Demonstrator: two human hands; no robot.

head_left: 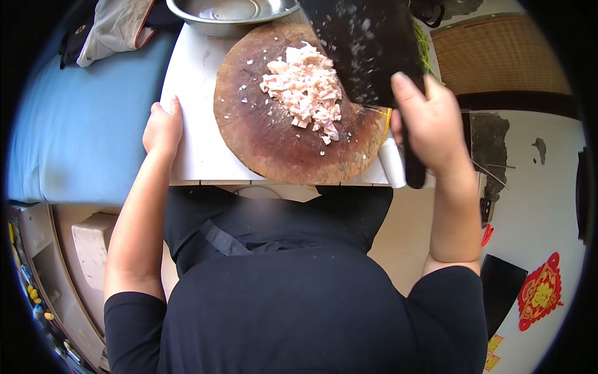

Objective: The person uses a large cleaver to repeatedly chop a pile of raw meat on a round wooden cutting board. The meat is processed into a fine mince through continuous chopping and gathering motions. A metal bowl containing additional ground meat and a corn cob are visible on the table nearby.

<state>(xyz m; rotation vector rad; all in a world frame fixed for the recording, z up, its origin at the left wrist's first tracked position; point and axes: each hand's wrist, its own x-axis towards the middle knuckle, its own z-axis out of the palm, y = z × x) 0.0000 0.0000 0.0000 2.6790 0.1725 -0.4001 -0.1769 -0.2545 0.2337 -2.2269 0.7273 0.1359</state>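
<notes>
A round wooden chopping block [274, 149] sits on a white table [193, 143]. On it lies a heap of finely chopped pale pink meat [308, 90], with small bits scattered around. My right hand [433, 121] is closed round the dark handle of a large cleaver [380, 47]. The broad dark blade, flecked with pale scraps, is tilted over the block's right side, right of the meat. My left hand [163, 128] is at the table's left edge, thumb upward, gripping the edge; most of its fingers are hidden.
A metal basin [233, 11] stands behind the block. Left of the table is a blue-covered surface [93, 124] with a pale cloth [115, 31] on it. A white cylinder [391, 162] lies near the front right corner. Green stalks [425, 53] show behind the cleaver.
</notes>
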